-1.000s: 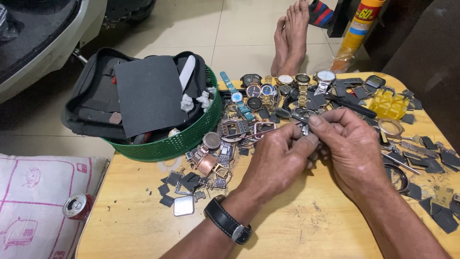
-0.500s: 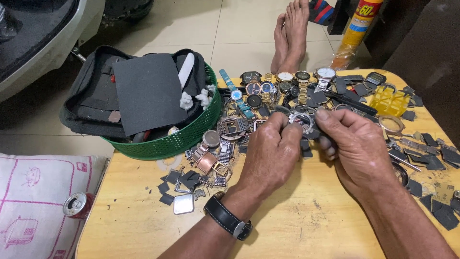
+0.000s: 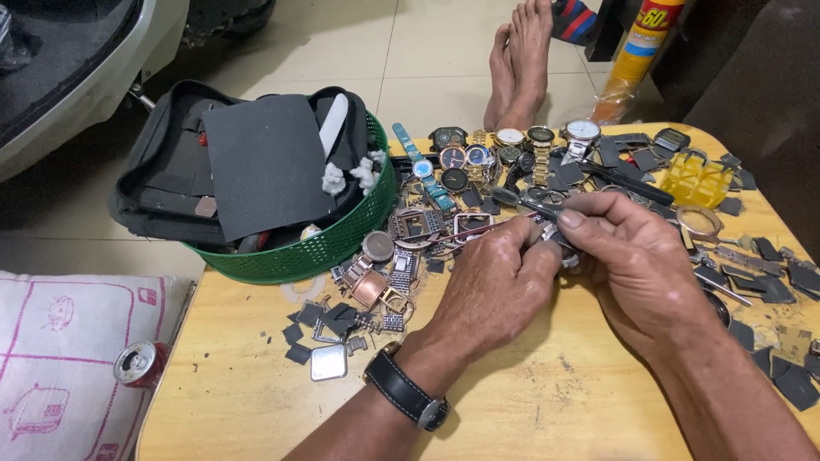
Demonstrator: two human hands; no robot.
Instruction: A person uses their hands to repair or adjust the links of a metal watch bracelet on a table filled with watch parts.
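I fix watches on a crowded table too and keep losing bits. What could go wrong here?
The left hand and right hand work a small watch part with a thin tool right above a litter of watch pieces; anything that slips might vanish among them. The tool tip points toward the left fingers, so a slip may jab them. Dark scraps near the table edge may fall.

Head view, steeply down, close over table (image 3: 547, 401)

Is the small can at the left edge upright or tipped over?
Tipped: the can lies on its side on the cushion, its round end facing the camera.
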